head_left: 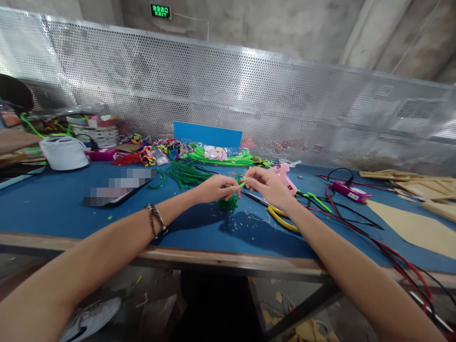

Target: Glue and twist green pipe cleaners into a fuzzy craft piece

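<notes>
Light-green stem (242, 185) pinched in grip of left hand (219, 187) and right hand (267, 185); lit sign (160, 11) reads "安全出口 EXIT".

One glue gun (286, 179), one pair of scissors (270, 208), and apparently two purple power strips (351, 192) (101, 155).

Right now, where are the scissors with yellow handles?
In the head view, the scissors lie on the blue tabletop, just right of centre, beside the right hand and nearer the front edge than the pink glue gun.
</notes>
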The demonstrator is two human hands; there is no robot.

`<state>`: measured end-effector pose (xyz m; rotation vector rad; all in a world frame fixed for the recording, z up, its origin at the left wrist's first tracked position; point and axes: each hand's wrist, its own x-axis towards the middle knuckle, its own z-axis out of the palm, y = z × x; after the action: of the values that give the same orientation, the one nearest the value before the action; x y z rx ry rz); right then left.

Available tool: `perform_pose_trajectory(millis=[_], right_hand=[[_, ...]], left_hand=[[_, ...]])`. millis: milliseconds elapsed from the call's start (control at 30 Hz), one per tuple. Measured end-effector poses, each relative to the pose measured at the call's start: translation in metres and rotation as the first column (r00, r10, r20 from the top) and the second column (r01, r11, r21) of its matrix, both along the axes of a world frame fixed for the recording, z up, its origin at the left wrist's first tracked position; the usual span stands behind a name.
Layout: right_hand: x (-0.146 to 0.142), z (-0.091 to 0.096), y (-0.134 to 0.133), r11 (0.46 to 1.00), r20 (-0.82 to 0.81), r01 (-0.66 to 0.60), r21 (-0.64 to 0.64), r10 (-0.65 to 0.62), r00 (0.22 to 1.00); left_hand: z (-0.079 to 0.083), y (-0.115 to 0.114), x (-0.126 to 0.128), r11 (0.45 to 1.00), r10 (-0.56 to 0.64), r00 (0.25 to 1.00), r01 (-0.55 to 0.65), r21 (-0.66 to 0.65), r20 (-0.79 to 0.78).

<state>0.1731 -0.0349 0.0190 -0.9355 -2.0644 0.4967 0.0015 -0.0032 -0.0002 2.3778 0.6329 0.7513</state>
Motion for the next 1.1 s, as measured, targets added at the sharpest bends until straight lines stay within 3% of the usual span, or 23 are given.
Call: perform_pose_trajectory(millis=[100, 200, 300, 367, 400, 467, 533, 567, 667, 733, 800, 867, 967, 1033, 1100], right_hand=[[0.004, 0.003, 0.0, 0.97, 0.207, 0.087, 0.226, -0.135, 0.969], [0.005, 0.004, 0.001, 0.891, 0.449, 0.062, 0.45, -0.286, 0.846], [0.002, 0.004, 0.0, 0.839, 0.642, -0.026, 0.543, -0.395, 0.657], [0.0, 0.003, -0.001, 0.832, 0.676, -0.056, 0.552, -0.407, 0.614], [0.0, 0.003, -0.001, 0.838, 0.656, -0.049, 0.544, -0.387, 0.648], [0.0, 0.001, 0.0, 0.874, 0.511, 0.032, 0.485, -0.313, 0.8], [0.001, -0.001, 0.002, 0.943, 0.231, 0.124, 0.31, -0.201, 0.952], [0.001, -0.002, 0.003, 0.974, 0.071, 0.131, 0.187, -0.146, 0.987], [0.0, -0.008, 0.008, 0.994, -0.315, -0.011, -0.113, -0.026, 0.949], [-0.001, -0.011, 0.011, 0.979, -0.438, -0.09, -0.183, 0.001, 0.899], [0.0, -0.011, 0.011, 0.979, -0.442, -0.094, -0.182, 0.004, 0.897], [0.002, -0.008, 0.01, 0.994, -0.297, -0.014, -0.104, -0.018, 0.955], [0.005, 0.0, 0.003, 0.973, 0.129, 0.113, 0.201, -0.141, 0.982], [0.004, 0.004, -0.002, 0.915, 0.39, 0.082, 0.396, -0.248, 0.887], [0.002, 0.005, -0.006, 0.876, 0.551, 0.032, 0.482, -0.331, 0.766]], left_hand=[[0.001, 0.0, 0.0, 0.995, 0.083, 0.996, -0.084, 0.055, 0.025], [0.003, -0.001, 0.001, 0.98, 0.136, 0.988, -0.145, 0.136, 0.073], [0.003, -0.002, 0.001, 0.971, 0.118, 0.991, -0.13, 0.202, 0.068], [0.003, -0.002, 0.0, 0.974, 0.123, 0.99, -0.133, 0.185, 0.064], [0.003, -0.003, 0.0, 0.978, 0.129, 0.989, -0.138, 0.155, 0.069], [0.004, -0.003, 0.0, 0.989, 0.124, 0.988, -0.131, 0.073, 0.093], [0.005, -0.002, 0.0, 0.996, 0.091, 0.987, -0.092, -0.003, 0.134], [0.005, -0.002, 0.0, 0.997, 0.074, 0.985, -0.069, -0.033, 0.158], [0.005, -0.001, 0.001, 0.994, 0.029, 0.979, -0.007, -0.11, 0.202], [0.004, -0.001, 0.001, 0.988, 0.007, 0.977, 0.026, -0.154, 0.212], [0.004, 0.0, 0.0, 0.983, -0.009, 0.976, 0.048, -0.176, 0.218], [0.003, 0.0, 0.0, 0.985, -0.008, 0.975, 0.047, -0.169, 0.223], [0.004, -0.001, 0.0, 0.994, 0.01, 0.982, 0.012, -0.111, 0.189], [0.004, -0.002, 0.0, 0.999, 0.023, 0.991, -0.016, -0.051, 0.135], [0.004, -0.003, 0.001, 1.0, 0.029, 0.996, -0.029, -0.003, 0.089]])
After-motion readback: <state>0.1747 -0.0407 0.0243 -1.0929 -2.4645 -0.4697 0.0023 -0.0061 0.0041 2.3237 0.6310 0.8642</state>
